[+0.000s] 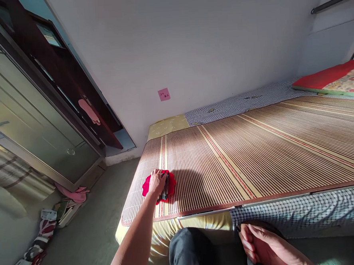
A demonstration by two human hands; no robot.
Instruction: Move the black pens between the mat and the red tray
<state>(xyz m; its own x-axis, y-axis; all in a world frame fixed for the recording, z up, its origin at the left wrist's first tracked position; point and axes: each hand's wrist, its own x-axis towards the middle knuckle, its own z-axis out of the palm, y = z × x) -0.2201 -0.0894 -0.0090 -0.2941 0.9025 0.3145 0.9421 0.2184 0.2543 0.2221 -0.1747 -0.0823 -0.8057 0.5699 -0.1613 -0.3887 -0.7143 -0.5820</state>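
Observation:
My left hand (156, 182) reaches out over the near left corner of a striped bamboo mat (256, 151) that covers a bed. It lies on a red cloth (170, 183), with its fingers curled around a dark object that I cannot make out. My right hand (257, 241) rests low against my dark trousers (193, 249) by the bed's near edge. Its fingers are loosely curled and show nothing in them.
A checked sheet (302, 215) and a yellow sheet (167, 127) show under the mat. A red-edged pillow (338, 78) lies at the far right. A pink note (164, 94) sticks on the wall. A dark door (72, 87) stands left, with clutter (47, 224) on the floor.

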